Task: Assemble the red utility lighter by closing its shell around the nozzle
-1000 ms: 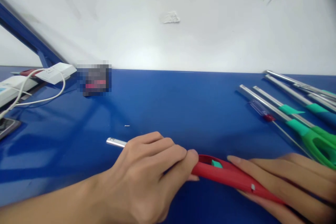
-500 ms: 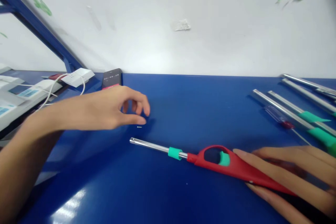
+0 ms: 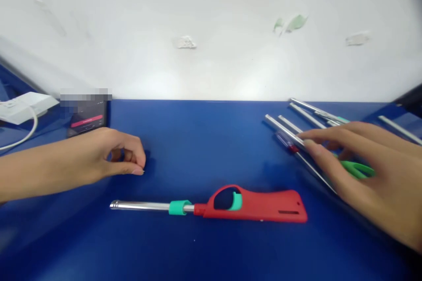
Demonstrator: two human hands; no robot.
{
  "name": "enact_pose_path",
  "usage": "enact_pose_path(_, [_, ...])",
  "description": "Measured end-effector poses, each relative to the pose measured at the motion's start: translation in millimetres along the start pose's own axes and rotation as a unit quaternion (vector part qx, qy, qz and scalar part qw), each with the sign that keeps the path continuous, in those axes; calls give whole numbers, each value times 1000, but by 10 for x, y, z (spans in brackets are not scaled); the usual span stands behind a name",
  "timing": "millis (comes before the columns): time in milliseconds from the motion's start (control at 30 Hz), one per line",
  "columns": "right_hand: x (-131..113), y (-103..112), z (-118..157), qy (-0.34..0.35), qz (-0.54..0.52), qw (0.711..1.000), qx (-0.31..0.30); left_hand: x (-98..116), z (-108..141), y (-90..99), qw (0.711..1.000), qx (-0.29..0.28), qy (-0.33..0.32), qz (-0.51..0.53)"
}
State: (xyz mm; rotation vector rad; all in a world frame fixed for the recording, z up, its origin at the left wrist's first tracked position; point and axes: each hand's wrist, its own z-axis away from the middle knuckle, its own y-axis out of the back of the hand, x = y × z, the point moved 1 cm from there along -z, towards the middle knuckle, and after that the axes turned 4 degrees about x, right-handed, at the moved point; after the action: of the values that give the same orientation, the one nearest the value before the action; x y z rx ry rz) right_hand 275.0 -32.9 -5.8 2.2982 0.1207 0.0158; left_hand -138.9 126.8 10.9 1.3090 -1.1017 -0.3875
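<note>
- The left hand rests on the blue counter, thumb and forefinger pinched together on a tiny pin-like sliver at their tips; it is too small to identify.
- The right hand lies spread and released over a group of long-nosed lighters at the right, fingertips touching their metal tubes and a slim red-tipped tool; it grips nothing.
- A red lighter with a teal trigger and teal collar lies flat between the 2 hands, nearer the viewer, metal tube pointing left. Neither hand touches it; the tube's end sits just below the left hand.
- Judging by its look, the red lighter is light and stiff, with a smooth plastic body that could slide on the glossy counter. The thick red handle behind the trigger loop seems the best place to grasp it; the thin tube offers less purchase.
- A dark phone and a white power strip sit at the far left.
</note>
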Motion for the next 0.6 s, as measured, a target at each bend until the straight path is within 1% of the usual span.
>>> enact_pose_path(67, [33, -10, -23, -15, 56, 998, -33, 79, -39, -33, 1000, -2, -28, -1])
enact_pose_path(100, [46, -22, -21, -20, 78, 995, -53, 134, -61, -44, 1000, 16, -23, -1])
enact_pose_path(133, [59, -40, -12, -23, 92, 993, -72, 191, -80, -56, 999, 35, 12, -9])
enact_pose_path(167, [70, -62, 3, -23, 97, 991, -90, 255, -98, -73, 999, 41, 36, -3])
enact_pose_path(200, [81, -88, 23, -21, 93, 990, -105, 319, -113, -89, 997, 65, 44, 12])
enact_pose_path(233, [91, -116, 46, -18, 82, 989, -119, 377, -127, -109, 995, 75, 56, 22])
enact_pose_path(300, [104, -168, 93, -16, 51, 988, -142, 482, -160, -156, 994, 93, 46, 43])
enact_pose_path(367, [102, -197, 132, -19, 18, 988, -153, 585, -206, -217, 991, 122, 18, 43])
enact_pose_path(400, [94, -201, 146, -22, -1, 987, -157, 645, -235, -252, 989, 147, 5, 36])
enact_pose_path(433, [81, -196, 152, -25, -22, 987, -159, 716, -267, -294, 985, 168, -10, 32])
enact_pose_path(500, [48, -169, 144, -41, -71, 983, -162, 885, -339, -395, 980, 192, -25, 41])
enact_pose_path(533, [29, -149, 127, -53, -99, 980, -163, 983, -379, -450, 978, 195, -41, 55])
enact_pose_path(600, [-8, -99, 69, -81, -163, 971, -157, 1180, -467, -564, 978, 175, -74, 82])
